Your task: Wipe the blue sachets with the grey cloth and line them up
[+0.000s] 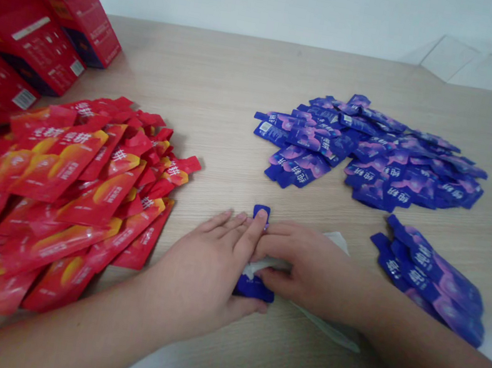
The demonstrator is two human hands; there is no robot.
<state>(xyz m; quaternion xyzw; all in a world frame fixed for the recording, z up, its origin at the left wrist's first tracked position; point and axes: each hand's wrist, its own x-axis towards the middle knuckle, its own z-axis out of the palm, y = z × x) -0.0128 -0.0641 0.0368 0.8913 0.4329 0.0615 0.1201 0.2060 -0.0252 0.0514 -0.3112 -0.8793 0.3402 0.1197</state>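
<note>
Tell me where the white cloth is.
In the head view, the white cloth is right of centre, under the right hand, partly over the blue packet beneath the left hand.

- Red sachets (70,169), along left edge of table (223,97): white Chinese characters, look like "纯耕", "耕" clearest on a sachet towards the far side; smaller lines too small to read
- Purple-blue sachet pile (402,164), towards far edge, right of centre: same "纯耕" in white, several copies, some upside down or cut off
- Purple-blue sachet stack (436,281), by right edge: "耕" partly legible, tilted
- Sachet under the fingers (255,288), towards near edge: tiny white print, unreadable
- Red boxes (43,50), far left corner: black-and-white barcodes (24,99), digits unreadable; white small print, illegible
</note>
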